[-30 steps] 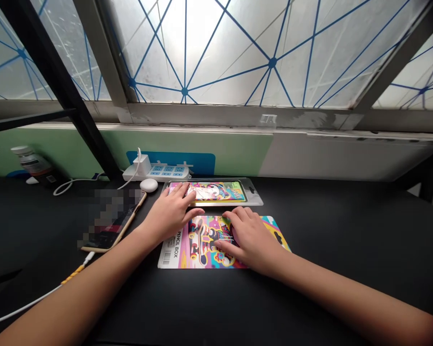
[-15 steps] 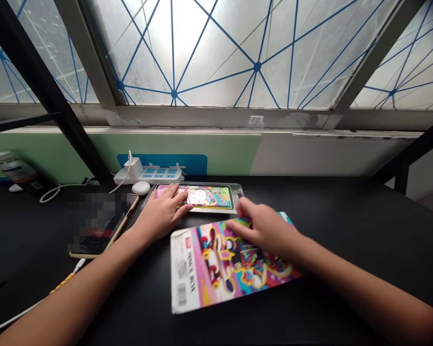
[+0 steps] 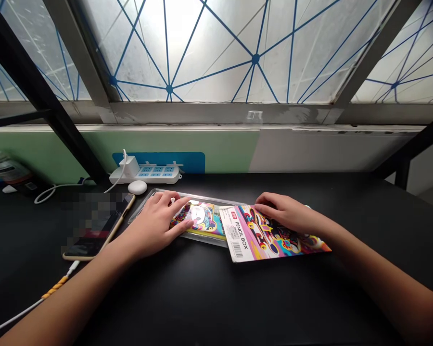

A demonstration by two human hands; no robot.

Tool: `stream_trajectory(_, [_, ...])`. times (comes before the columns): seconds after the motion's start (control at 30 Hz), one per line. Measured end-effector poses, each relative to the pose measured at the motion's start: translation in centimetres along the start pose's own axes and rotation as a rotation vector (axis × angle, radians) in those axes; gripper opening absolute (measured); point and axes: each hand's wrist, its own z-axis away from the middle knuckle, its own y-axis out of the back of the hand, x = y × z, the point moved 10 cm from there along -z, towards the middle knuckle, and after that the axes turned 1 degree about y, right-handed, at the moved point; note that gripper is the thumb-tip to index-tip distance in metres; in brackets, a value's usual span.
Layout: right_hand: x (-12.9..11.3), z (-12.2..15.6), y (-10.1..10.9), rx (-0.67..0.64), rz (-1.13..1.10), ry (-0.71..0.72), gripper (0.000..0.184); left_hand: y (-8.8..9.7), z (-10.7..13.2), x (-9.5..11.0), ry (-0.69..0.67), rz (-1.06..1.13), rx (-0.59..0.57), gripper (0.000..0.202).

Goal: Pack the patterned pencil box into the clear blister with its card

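Since the half-second-earlier frame, printed card [image 3: 252,240] has shifted rightward and away from the body, and clear tray [image 3: 206,239] has turned aslant. Right hand [image 3: 285,210]: grip pinched on the card's upper edge, thumb on the printed face. Left hand [image 3: 162,218]: fingers spread over the left end of colourful pack [image 3: 204,217], which lies in the tray; whether it grasps or merely presses cannot be told. Consequence: card and tray, separate in view before, now overlap, the card's left end covering the tray's right end; contact unclear. Outward on the desk [image 3: 173,302]: phone [image 3: 97,235] left of the tray, white rounded object [image 3: 137,187] and power strip [image 3: 159,175] behind, toward the wall.
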Motion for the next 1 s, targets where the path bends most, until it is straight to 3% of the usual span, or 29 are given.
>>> stream_trajectory(0.1, [-1.9,0.4,-1.4,-0.057,-0.021,0.061,0.048,-0.4,0.4,-0.2,0.049,-0.008,-0.044,0.055])
stream_trajectory(0.17, [-1.7,0.5,-1.9,-0.126,-0.047,0.06,0.049,-0.5,0.6,-0.3,0.065,-0.002,-0.057,0.055])
stream_trajectory(0.37, [3.2,-0.2,0.3,-0.179,0.018,-0.066,0.052,-0.8,0.6,-0.2,0.048,-0.02,-0.078,0.056])
stream_trajectory(0.47, [4.2,-0.2,0.9,-0.207,0.032,-0.079,0.051,-1.0,0.5,-0.2,0.048,-0.019,-0.103,0.056])
stream_trajectory(0.63, [3.9,0.1,1.2,-0.2,0.067,-0.078,0.052,-1.4,0.5,-0.1,0.065,-0.025,-0.155,0.06])
stream_trajectory(0.8, [2.9,0.5,0.5,-0.262,-0.052,-0.065,0.053,-1.6,0.5,0.0,0.078,-0.033,-0.17,0.063])
stream_trajectory(1.0, [2.6,0.3,0.8,-0.192,0.093,-0.071,0.054,-1.6,0.6,0.0,0.097,-0.039,-0.145,0.062])
